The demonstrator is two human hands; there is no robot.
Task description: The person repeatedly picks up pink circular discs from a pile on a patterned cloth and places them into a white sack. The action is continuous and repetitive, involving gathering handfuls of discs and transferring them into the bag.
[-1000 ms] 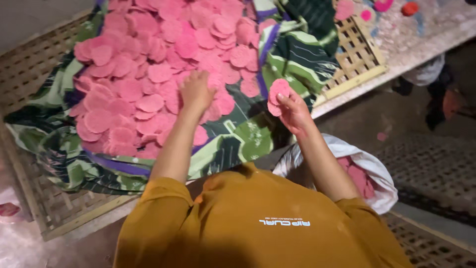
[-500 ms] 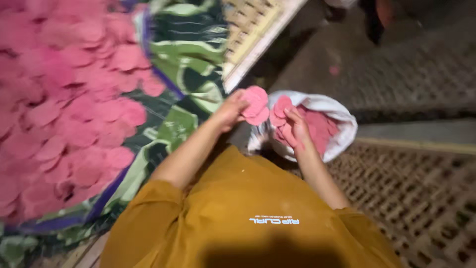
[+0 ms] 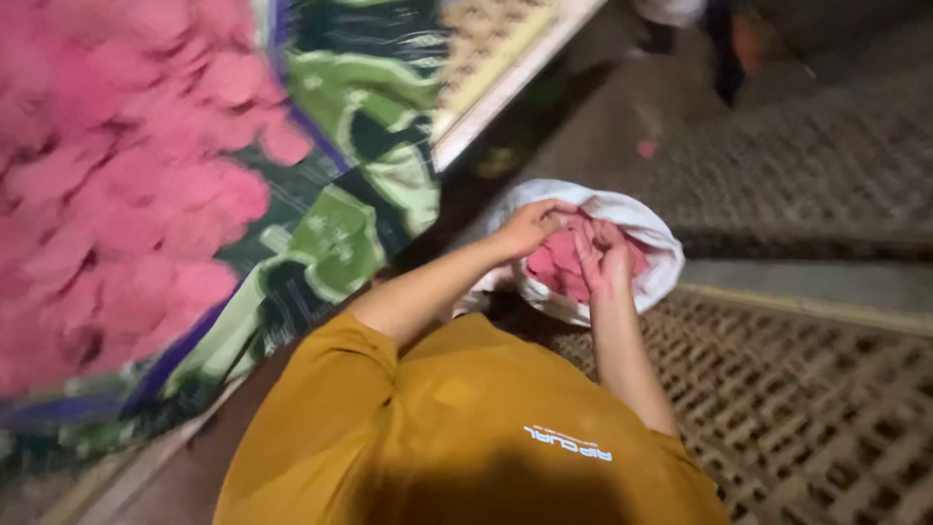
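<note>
A white bag (image 3: 653, 282) sits low between a table and a lattice mat, filled with pink round discs (image 3: 559, 264). My left hand (image 3: 528, 229) is at the bag's near-left rim, fingers curled over the edge. My right hand (image 3: 603, 262) reaches into the bag's mouth, fingers stretched out flat on the discs inside. A large heap of the same pink discs (image 3: 117, 194) lies on a green patterned cloth (image 3: 335, 248) to my left, blurred by motion.
The cloth covers a woven tray (image 3: 486, 58) with a pale frame. A brown lattice mat (image 3: 826, 418) lies at the lower right. Dark floor (image 3: 777, 156) stretches beyond the bag. My mustard shirt (image 3: 457, 437) fills the bottom.
My hands carried pink discs from the heap down to the white bag. The view swung right, and both hands are now at the bag's mouth instead of above it.
</note>
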